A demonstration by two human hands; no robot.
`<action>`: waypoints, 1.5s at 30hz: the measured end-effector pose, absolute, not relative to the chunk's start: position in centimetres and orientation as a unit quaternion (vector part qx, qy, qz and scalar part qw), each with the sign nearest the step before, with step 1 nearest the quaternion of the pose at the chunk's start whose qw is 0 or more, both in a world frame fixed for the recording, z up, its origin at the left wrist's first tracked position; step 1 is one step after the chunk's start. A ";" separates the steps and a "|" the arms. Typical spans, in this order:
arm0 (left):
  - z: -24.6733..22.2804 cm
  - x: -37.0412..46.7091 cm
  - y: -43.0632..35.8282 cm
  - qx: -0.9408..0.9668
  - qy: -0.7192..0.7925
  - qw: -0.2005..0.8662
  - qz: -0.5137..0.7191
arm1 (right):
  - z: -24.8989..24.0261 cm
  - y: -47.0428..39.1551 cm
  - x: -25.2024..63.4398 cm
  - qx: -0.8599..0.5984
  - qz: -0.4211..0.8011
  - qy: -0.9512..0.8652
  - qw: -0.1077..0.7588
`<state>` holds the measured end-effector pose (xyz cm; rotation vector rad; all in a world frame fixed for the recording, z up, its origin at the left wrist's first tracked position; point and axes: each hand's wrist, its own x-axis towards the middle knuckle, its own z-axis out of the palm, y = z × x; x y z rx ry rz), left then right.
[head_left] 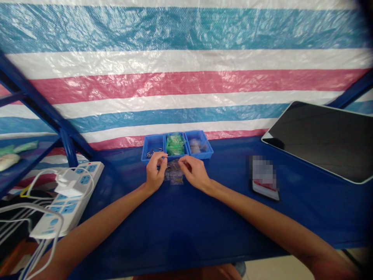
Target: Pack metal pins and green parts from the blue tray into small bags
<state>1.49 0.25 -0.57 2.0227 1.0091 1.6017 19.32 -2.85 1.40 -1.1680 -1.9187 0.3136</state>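
Note:
My left hand is in front of the left blue bin, its fingers curled into a pinch. Just right of it, my right hand has its thumb and fingers pressed together too. What either hand holds is too small to make out. Between and below them, small clear plastic bags with tiny metal pieces lie on the blue table. Thin metal pins lie in the left bin. Green packets fill the middle bin, and clear bags are in the right bin.
A white power strip with plugs and cables lies at the left. On the right are a phone and a large dark-screened panel. Behind the blue table hangs a striped sheet.

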 end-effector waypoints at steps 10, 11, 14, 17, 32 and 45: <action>0.5 1.6 0.1 0.780 0.342 0.147 0.503 | -0.4 -2.8 19.1 -0.473 0.234 -0.657 0.538; 0.4 1.6 0.1 0.786 0.337 0.143 0.498 | -0.4 -2.8 19.1 -0.472 0.241 -0.653 0.541; 0.2 1.7 0.2 0.801 0.325 0.132 0.485 | -0.5 -2.8 19.0 -0.467 0.251 -0.643 0.552; 0.0 1.7 0.4 0.811 0.319 0.126 0.475 | -0.6 -2.7 19.0 -0.464 0.257 -0.637 0.559; 0.4 1.9 0.2 0.803 0.326 0.158 0.473 | -0.6 -2.7 19.0 -0.449 0.282 -0.632 0.566; 0.3 1.8 0.1 0.800 0.331 0.162 0.473 | -1.2 -2.3 19.1 -0.421 0.269 -0.668 0.552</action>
